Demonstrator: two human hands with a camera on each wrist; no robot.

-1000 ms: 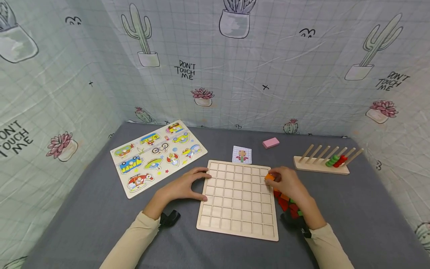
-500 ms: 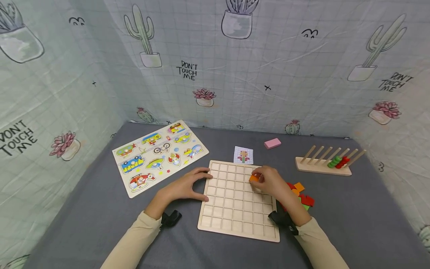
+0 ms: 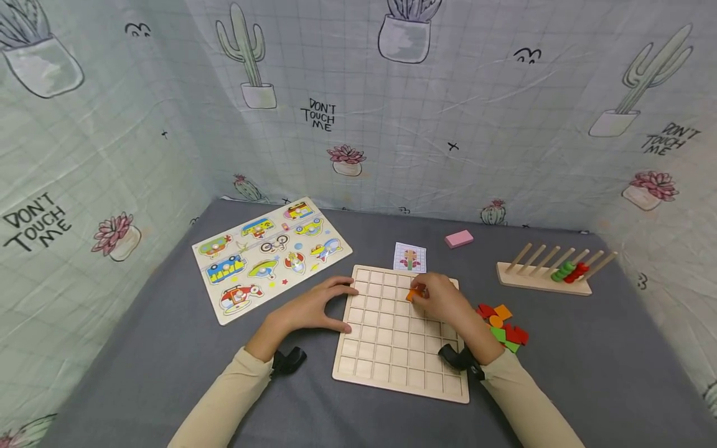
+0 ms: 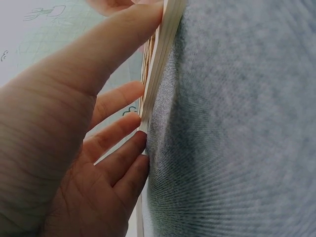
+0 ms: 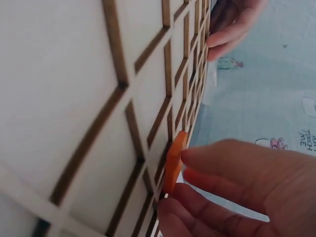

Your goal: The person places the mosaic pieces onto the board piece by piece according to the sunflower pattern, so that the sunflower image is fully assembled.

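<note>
1. Head view: the right hand is pinching a small orange piece at the far part of the gridded board, near the picture card. The left hand is spreading its thumb and fingers against the board's left edge, not closing on it. Loose pieces are lying on the counter beside the board's right edge. On the cloth backdrop, "DON'T TOUCH ME" is repeating; no brand is showing, and the card is offering nothing readable.

2. Left wrist view: the left hand's thumb and fingertips are touching the board's pale, layered side. The board is looking like stiff plywood, probably light enough to slide, so its edges are giving the best hold. No writing is showing.

3. Right wrist view: the orange piece is appearing thin, hard and light, likely sturdy but perhaps smooth. Thumb and fingers are holding its rim, a sensible grip; whether it is touching the board is hard to tell. "TOUCH ME" is showing sideways on the backdrop.
</note>
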